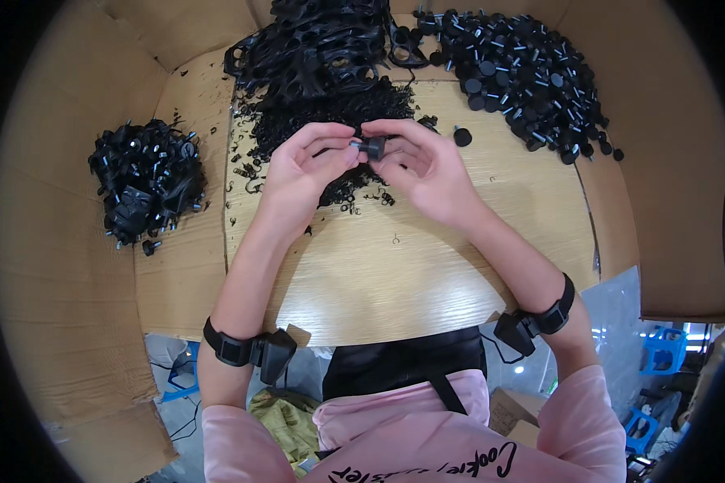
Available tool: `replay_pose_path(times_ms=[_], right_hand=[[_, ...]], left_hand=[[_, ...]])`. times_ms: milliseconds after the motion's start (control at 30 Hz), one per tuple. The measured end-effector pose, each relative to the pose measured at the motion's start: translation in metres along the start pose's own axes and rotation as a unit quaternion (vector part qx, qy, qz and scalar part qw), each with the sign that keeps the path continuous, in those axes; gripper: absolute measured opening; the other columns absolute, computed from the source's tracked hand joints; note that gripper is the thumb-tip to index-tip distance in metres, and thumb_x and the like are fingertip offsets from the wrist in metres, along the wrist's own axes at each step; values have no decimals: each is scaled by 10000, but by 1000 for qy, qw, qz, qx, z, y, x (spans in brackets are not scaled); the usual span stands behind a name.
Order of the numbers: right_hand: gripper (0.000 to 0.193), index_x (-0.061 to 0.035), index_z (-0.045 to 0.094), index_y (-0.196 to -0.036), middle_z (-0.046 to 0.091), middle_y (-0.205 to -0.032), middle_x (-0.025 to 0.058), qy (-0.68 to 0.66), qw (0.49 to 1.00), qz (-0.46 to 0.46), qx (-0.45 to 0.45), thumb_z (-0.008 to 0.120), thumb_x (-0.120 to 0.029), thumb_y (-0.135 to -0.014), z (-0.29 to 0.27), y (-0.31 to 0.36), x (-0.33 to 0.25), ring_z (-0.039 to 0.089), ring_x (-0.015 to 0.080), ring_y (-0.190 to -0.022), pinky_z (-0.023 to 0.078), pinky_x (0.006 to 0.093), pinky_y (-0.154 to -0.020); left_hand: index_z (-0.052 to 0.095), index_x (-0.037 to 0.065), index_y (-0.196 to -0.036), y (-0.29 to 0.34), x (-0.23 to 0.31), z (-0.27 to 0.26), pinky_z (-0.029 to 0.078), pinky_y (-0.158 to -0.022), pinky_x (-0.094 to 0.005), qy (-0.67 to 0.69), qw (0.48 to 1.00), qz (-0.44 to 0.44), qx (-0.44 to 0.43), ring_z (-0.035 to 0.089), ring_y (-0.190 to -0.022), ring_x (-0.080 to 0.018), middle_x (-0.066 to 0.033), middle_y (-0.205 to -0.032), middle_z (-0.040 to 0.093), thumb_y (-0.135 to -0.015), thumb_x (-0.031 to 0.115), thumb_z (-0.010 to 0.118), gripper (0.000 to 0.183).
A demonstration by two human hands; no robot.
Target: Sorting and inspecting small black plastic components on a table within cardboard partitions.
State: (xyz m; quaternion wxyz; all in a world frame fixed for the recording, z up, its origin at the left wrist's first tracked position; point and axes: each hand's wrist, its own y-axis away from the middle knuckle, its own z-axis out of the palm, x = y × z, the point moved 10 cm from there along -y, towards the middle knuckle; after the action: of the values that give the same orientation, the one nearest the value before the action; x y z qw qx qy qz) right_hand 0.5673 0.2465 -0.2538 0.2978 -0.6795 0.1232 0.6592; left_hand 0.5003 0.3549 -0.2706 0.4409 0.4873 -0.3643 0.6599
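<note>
A black round-headed screw (pixel 373 148) with a metal stud is up between my two hands, above the middle of the wooden board. My left hand (pixel 308 165) pinches it at the stud end, thumb against fingertips. On the black head, the curled fingers of my right hand (pixel 423 165) close in from the other side. Beneath my hands spreads a heap of small black curled trimmings (pixel 298 121). One loose black-headed screw (pixel 462 137) lies just right of my right hand.
Black sheet-like offcuts with holes (pixel 314 52) are piled at the back. A large pile of black-headed screws (pixel 532 88) sits back right, and a smaller mixed black pile (pixel 149 181) at left. Cardboard walls (pixel 64 241) enclose the wooden board (pixel 427 282).
</note>
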Motion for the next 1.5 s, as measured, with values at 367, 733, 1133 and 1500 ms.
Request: replay_pose_path(times_ms=[367,733,1133,1500], right_hand=[[336,28,565,-1159,664,-940,92,46,999,17,12,684,-16,-847,-5,-3,4,656,134,-851,528,246,-775],[350,63,565,-1141,670,-1007,152,3,999,35,8,704,-25,-832,-2,-1,8,669,152,-893,534,248,-770],[271,37,608,-1102,686,-885,107,-21,995,100,14,668,-118,-887,-8,-4,17,675,146,-766,525,240,-705],[363,28,573,-1162,636,-1071,113,-2,1000,22,-5,701,-1,-824,-4,-3,1,627,133,-919,518,258,-818]], left_hand=[[574,-32,-1063,2,7,-6,512,-844,-258,-3,999,43,16,643,-920,-155,-105,-993,629,-807,-60,653,269],[582,12,-974,2,-7,-7,508,-838,-262,52,998,-22,8,636,-920,-152,-75,-939,630,-784,-97,628,224],[610,-7,-978,1,11,-16,511,-841,-267,-49,994,90,31,642,-919,-150,-83,-953,650,-823,-61,631,166],[639,-14,-1027,3,8,-5,504,-814,-269,-84,995,61,-18,638,-907,-136,-89,-972,675,-846,9,638,183]])
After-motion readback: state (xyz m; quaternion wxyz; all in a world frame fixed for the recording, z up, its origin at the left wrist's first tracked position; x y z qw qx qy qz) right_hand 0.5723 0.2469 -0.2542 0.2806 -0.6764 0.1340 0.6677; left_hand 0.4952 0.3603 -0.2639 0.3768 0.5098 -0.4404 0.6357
